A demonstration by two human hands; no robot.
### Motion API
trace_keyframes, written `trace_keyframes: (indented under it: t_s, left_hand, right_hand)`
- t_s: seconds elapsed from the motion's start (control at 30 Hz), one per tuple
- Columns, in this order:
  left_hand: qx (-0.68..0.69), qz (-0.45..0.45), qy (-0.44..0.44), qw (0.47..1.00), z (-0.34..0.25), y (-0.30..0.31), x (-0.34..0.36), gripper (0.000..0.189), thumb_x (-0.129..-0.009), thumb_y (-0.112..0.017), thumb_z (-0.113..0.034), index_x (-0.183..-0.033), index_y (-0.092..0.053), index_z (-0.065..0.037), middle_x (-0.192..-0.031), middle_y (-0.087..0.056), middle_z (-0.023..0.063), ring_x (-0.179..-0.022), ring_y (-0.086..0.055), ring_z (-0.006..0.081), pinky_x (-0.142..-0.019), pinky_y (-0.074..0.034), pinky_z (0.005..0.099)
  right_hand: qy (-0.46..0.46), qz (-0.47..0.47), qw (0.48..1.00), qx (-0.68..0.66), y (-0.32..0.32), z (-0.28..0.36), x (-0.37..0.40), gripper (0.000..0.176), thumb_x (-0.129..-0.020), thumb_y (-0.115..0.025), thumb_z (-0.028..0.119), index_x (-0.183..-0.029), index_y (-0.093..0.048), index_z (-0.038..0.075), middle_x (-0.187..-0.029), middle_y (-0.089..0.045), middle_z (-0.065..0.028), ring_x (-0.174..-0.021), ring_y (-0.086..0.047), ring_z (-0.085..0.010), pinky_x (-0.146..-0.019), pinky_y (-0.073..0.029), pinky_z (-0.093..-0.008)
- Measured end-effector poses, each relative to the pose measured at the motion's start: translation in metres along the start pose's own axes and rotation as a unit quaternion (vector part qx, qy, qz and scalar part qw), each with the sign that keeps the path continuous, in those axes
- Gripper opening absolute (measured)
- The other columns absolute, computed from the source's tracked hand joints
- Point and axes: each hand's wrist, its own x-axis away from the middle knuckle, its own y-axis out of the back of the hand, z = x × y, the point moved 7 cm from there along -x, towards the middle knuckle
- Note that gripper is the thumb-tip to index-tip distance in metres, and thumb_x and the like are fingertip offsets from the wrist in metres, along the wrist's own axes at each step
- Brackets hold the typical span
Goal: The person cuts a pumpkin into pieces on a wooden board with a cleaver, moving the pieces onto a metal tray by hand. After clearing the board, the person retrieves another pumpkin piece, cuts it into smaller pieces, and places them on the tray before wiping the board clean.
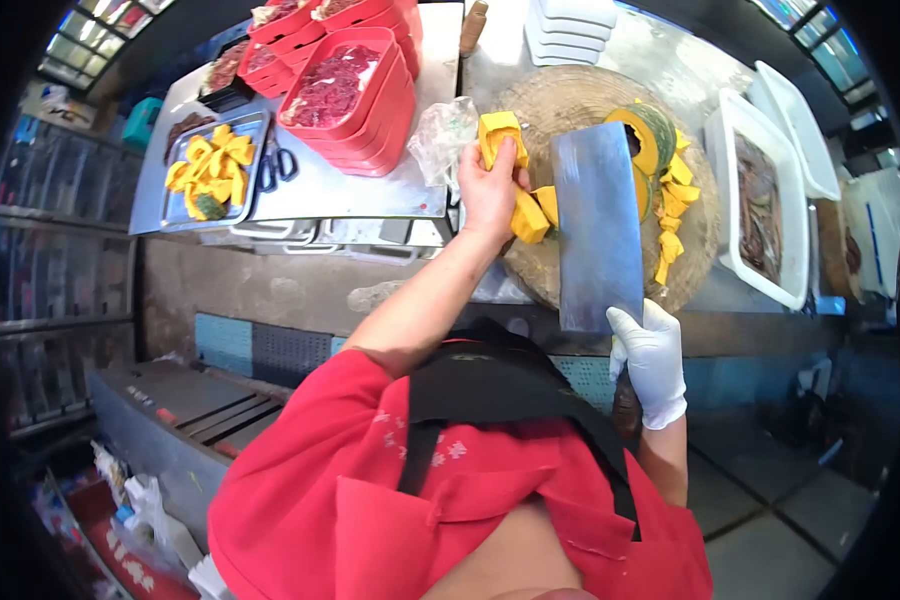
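Note:
My left hand [492, 195], bare, is closed around a chunk of yellow pumpkin [500, 130] at the left side of a round wooden chopping block [540, 105]. More pumpkin pieces [530, 217] lie just below and beside that hand. In a white glove, my right hand [652, 355] grips the handle of a wide cleaver [598, 230]. Its broad blade reaches forward over the block and hides part of it. Right of the blade are a green-skinned cut pumpkin [653, 135] and several small yellow pieces [675, 205].
On the left table are a metal tray [253, 133] of pumpkin pieces, black-handled scissors [277, 168], stacked red tubs [395, 105] of meat and a clear plastic bag [443, 140]. White containers [570, 30] are stacked behind the block. A white bin [725, 190] stands to its right.

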Motion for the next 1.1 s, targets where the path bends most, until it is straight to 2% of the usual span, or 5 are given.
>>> trace_keyframes:
  t_s: [0.23, 0.53, 0.7, 0.9, 1.1]
  left_hand:
    - [0.173, 0.064, 0.311, 0.932, -0.075, 0.123, 0.025, 0.032, -0.091, -0.062, -0.032, -0.108, -0.054, -0.007, -0.084, -0.059, 0.0119, -0.053, -0.051, 0.0152, -0.054, -0.049, 0.0345]
    - [-0.116, -0.407, -0.105, 0.900, -0.317, 0.481, -0.128, 0.039, -0.083, -0.063, -0.023, -0.111, -0.055, 0.003, -0.092, -0.063, 0.0183, -0.077, -0.065, 0.0297, -0.066, -0.055, 0.0438]
    - [-0.612, -0.556, -0.165, 0.538, -0.383, 0.502, -0.175, 0.066, -0.072, -0.072, -0.054, -0.110, -0.065, 0.000, -0.101, -0.066, 0.0222, -0.094, -0.063, 0.0321, -0.089, -0.049, 0.0429]
    - [-0.332, 0.061, -0.317, 0.887, -0.230, 0.201, -0.070, 0.027, -0.077, -0.073, -0.004, -0.101, -0.061, 0.001, -0.105, -0.062, 0.0105, -0.091, -0.060, 0.0202, -0.083, -0.047, 0.0335]
    - [-0.373, 0.592, -0.343, 0.627, -0.049, -0.055, 0.033, 0.066, -0.069, -0.080, -0.021, -0.129, -0.054, -0.011, -0.126, -0.052, 0.0162, -0.117, -0.047, 0.0354, -0.099, -0.040, 0.0430]
  right_hand:
    - [0.036, -0.182, 0.983, -0.001, -0.035, 0.028, 0.032, 0.017, -0.095, -0.055, 0.015, -0.091, -0.056, -0.002, -0.052, -0.042, 0.0007, -0.038, -0.040, -0.0083, -0.036, -0.035, -0.0246]
    - [0.046, -0.264, 0.962, -0.045, -0.079, 0.025, 0.052, 0.020, -0.097, -0.053, 0.020, -0.092, -0.051, 0.001, -0.054, -0.036, 0.0025, -0.038, -0.035, -0.0075, -0.036, -0.035, -0.0232]
    - [0.031, -0.305, 0.949, -0.071, -0.089, 0.035, 0.066, 0.016, -0.096, -0.055, 0.020, -0.088, -0.052, 0.006, -0.053, -0.031, 0.0056, -0.040, -0.031, -0.0057, -0.037, -0.032, -0.0227]
    - [0.029, -0.396, 0.914, -0.079, -0.067, 0.012, 0.106, 0.019, -0.093, -0.059, 0.016, -0.080, -0.052, 0.004, -0.054, -0.044, -0.0005, -0.039, -0.043, -0.0100, -0.037, -0.039, -0.0252]
    - [-0.032, -0.377, 0.914, -0.144, -0.055, -0.038, 0.129, 0.016, -0.090, -0.060, 0.012, -0.082, -0.054, 0.000, -0.055, -0.048, -0.0024, -0.038, -0.046, -0.0120, -0.036, -0.042, -0.0271]
